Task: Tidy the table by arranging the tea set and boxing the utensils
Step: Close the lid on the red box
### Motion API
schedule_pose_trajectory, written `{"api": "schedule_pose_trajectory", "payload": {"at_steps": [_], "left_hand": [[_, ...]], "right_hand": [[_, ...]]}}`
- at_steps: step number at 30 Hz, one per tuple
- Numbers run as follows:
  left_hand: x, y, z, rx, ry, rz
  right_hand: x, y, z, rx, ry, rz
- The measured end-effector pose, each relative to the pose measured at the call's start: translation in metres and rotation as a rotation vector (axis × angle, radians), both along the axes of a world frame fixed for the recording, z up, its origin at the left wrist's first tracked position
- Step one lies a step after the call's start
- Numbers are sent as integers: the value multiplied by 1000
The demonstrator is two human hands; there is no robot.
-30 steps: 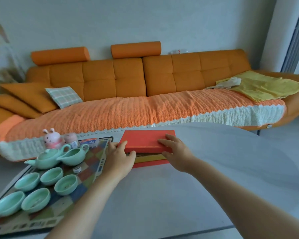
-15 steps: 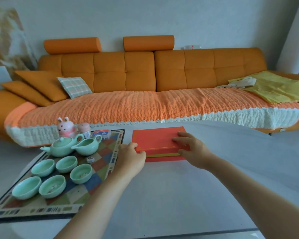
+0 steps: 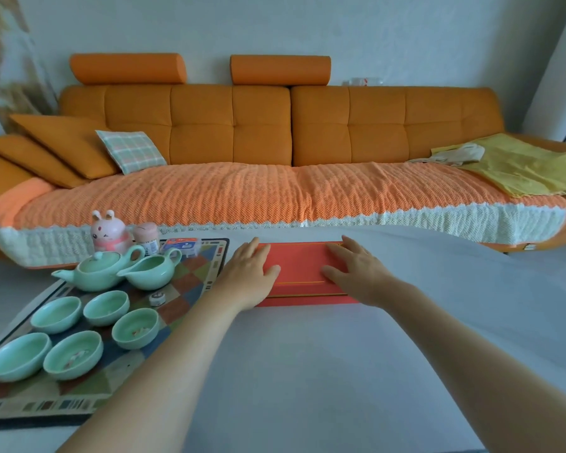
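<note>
A flat red box (image 3: pixel 303 268) lies closed on the grey table, its lid down. My left hand (image 3: pixel 249 276) rests flat on the lid's left end and my right hand (image 3: pixel 356 276) lies flat on its right end, fingers straight. On a patterned mat (image 3: pixel 190 282) to the left stand a pale green teapot (image 3: pixel 94 273), a green pitcher (image 3: pixel 152 271) and several green cups (image 3: pixel 105 307). The utensils are hidden from view.
A pink rabbit figure (image 3: pixel 108 232), a small pink jar (image 3: pixel 147 235) and a blue card pack (image 3: pixel 182 245) sit at the mat's far edge. A small round piece (image 3: pixel 156 298) lies on the mat. An orange sofa (image 3: pixel 275 142) runs behind the table (image 3: pixel 307 371).
The lid, held raised a second ago, has come down onto the box. Both hands went from gripping its edges to lying flat on top.
</note>
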State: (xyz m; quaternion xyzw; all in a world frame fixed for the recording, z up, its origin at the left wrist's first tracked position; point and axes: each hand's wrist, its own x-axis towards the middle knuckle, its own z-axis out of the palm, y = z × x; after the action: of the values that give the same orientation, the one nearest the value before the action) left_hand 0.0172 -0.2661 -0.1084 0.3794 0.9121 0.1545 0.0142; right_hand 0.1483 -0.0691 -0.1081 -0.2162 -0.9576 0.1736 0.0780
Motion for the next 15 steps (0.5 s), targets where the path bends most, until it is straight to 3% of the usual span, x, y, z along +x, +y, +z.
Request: {"api": "schedule_pose_trajectory", "payload": {"at_steps": [4,10,15], "left_hand": [[-9,1,-8,-22,-84,-13],[-11,1,-14,-28,-45,-28],[-9,3,-14,-31,2,-23]], "right_hand": [[-5,7,0,-28,-71,20],[-12,6,-9,94,-61,24],[-10,5,-9,41,-30,9]]}}
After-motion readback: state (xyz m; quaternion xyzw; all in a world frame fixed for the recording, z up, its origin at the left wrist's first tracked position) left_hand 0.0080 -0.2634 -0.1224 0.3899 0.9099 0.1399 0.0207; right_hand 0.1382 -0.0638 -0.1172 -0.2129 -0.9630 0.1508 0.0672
